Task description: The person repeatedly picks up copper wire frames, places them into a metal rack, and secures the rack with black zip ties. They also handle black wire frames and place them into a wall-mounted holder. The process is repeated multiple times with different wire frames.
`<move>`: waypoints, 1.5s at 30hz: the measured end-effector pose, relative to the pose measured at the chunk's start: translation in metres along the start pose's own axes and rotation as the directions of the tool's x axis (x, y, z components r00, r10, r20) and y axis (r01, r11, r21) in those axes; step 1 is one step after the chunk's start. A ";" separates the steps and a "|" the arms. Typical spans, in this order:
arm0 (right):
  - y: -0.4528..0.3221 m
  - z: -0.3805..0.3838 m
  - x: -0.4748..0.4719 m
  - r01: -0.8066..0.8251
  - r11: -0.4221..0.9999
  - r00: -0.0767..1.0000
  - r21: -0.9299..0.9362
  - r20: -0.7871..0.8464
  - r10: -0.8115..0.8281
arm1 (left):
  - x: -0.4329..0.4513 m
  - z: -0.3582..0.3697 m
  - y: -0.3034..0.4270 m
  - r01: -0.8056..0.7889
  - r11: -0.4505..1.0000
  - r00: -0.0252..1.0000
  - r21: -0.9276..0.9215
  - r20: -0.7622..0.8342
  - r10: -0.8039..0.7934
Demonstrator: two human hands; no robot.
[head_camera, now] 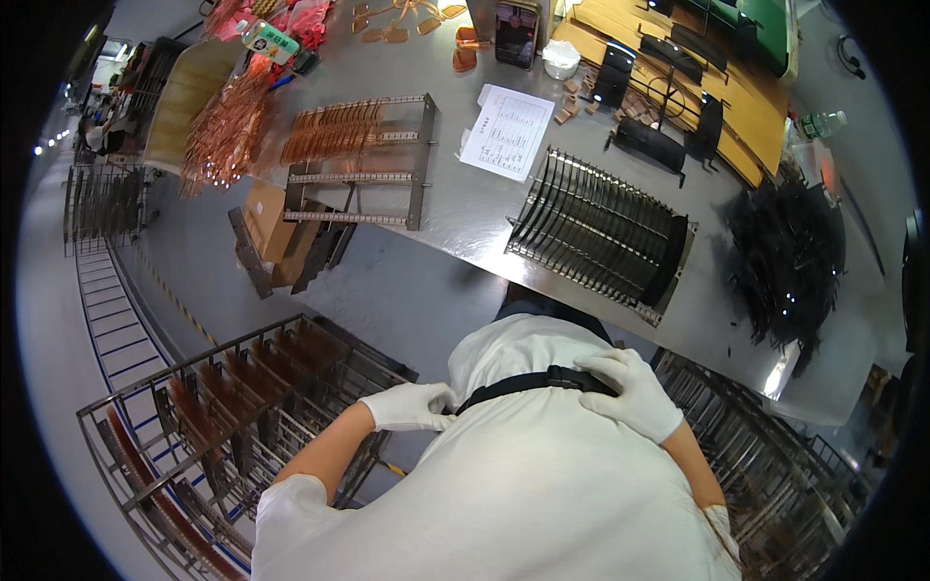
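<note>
My left hand (412, 407), in a white glove, is at the left side of my waist. Its curved thumb and fingers touch my white shirt (501, 465) beside the end of the visible black belt (505, 386). On the other side, my right hand (631, 392), also gloved, lies over the belt near its black buckle (565, 377), fingers spread above and thumb below. Whether either hand grips the belt is hidden. On the metal table (465, 225) before me stands a slotted metal rack (599, 232) holding a row of thin dark curved strips.
A second rack (356, 156) holds copper-coloured strips, beside a copper strip pile (229, 127). Dark strips (788, 261) are heaped at right. A printed sheet (508, 132), phone (516, 35) and black curved parts (647, 144) lie farther back. A loaded metal cart (240, 407) stands at left.
</note>
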State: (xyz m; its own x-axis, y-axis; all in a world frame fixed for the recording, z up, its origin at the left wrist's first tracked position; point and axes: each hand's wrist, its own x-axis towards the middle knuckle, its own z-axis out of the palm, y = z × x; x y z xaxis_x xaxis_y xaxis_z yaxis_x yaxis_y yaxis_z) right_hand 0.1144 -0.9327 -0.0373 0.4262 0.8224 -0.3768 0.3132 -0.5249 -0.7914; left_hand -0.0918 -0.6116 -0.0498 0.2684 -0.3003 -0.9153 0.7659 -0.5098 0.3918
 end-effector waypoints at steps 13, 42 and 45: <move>-0.019 -0.011 0.057 -0.029 0.997 0.945 0.065 0.328 0.006 | -0.016 0.029 0.010 -0.509 0.345 0.845 -0.789 -0.535 0.023; -0.049 -0.044 0.043 0.185 0.981 0.960 -0.050 0.223 -0.170 | -0.046 -0.001 0.041 -0.611 0.136 0.777 -0.780 -0.623 -0.084; -0.054 -0.043 0.048 0.210 0.976 0.942 -0.054 0.279 -0.187 | -0.048 0.007 0.025 -0.555 0.193 0.801 -0.809 -0.583 -0.137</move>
State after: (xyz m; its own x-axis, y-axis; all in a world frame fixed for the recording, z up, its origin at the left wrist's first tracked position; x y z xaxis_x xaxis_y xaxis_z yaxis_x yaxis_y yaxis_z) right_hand 0.1540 -0.8741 0.0081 0.1056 0.9341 -0.3410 0.4416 -0.3513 -0.8256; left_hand -0.0895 -0.6157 0.0051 0.4504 0.2989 -0.8413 0.4716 0.7204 0.5085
